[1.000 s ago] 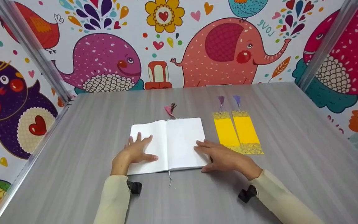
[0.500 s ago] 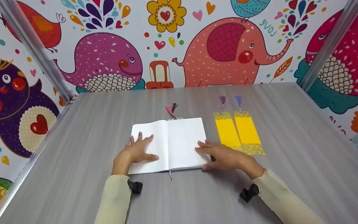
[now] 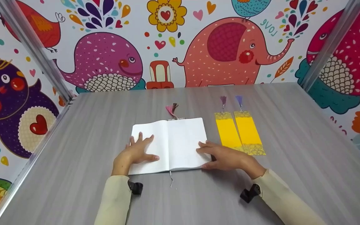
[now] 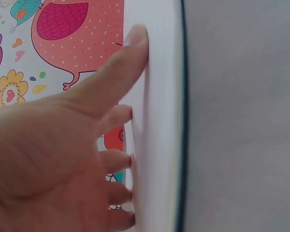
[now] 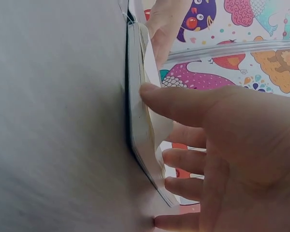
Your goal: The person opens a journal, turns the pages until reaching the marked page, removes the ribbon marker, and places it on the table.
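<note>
The notebook (image 3: 168, 145) lies open between the table's (image 3: 86, 134) left and right edges, somewhat nearer the left. The left hand (image 3: 135, 153) rests on its left half, fingers spread apart. A pink-and-brown tassel (image 3: 172, 110) sticks out toward the table's far edge. The right hand (image 3: 228, 158), fingers also apart, touches the notebook's right side. Two yellow bookmarks (image 3: 228, 130) lie nearer the table's right edge.
</note>
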{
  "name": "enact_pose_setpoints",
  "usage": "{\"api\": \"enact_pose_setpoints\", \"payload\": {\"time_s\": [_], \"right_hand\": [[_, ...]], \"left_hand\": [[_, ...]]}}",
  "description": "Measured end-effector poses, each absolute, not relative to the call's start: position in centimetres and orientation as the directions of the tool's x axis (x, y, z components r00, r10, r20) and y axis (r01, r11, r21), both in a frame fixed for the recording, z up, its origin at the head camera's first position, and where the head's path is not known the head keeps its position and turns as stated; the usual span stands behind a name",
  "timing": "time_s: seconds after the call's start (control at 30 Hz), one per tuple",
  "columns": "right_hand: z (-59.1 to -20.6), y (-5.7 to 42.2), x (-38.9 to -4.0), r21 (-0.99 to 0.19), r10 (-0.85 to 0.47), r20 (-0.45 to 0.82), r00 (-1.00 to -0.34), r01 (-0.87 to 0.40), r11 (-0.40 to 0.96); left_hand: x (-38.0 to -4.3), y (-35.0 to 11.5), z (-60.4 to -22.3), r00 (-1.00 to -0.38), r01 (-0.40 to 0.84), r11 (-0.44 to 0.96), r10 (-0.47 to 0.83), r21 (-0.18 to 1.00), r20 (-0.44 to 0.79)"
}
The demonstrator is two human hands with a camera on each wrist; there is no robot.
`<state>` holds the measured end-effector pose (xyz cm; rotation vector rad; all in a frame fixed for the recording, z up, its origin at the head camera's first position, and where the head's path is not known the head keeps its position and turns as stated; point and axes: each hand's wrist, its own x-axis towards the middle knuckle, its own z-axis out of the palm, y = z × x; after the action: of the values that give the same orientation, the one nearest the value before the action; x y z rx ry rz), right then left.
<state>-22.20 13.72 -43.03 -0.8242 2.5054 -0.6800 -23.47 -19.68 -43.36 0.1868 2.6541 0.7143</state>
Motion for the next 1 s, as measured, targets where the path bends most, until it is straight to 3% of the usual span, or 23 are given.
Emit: {"api": "enact_pose_setpoints", "payload": {"time_s": [0.4,0.57,0.77,1.0], "right_hand": [[-43.4,12.5,-22.3,-0.557,-0.501,-0.04,-0.865,-0.397,0.73],[-43.3,12.5,-22.9,-0.696,-0.362,0.068,-0.93,-0.304,0.65],[-43.1,12.9,-23.7,-0.918,-0.202,-0.081,-0.976,-0.005,0.397],[-43.3,12.6,-23.9,-0.934,-0.137,-0.262,-0.955,0.215,0.285]], "left_hand": [[-23.5,-19.7,-43.3,-0.915,0.043,0.868,0.233,0.495,-0.329],[-23.4,-19.6,-43.3,-0.914,0.054,0.867,0.243,0.495,-0.326],[-23.5,-19.7,-43.3,-0.913,0.06,0.87,0.246,0.489,-0.325],[-23.5,-19.8,-43.3,-0.911,0.064,0.871,0.25,0.486,-0.329]]}}
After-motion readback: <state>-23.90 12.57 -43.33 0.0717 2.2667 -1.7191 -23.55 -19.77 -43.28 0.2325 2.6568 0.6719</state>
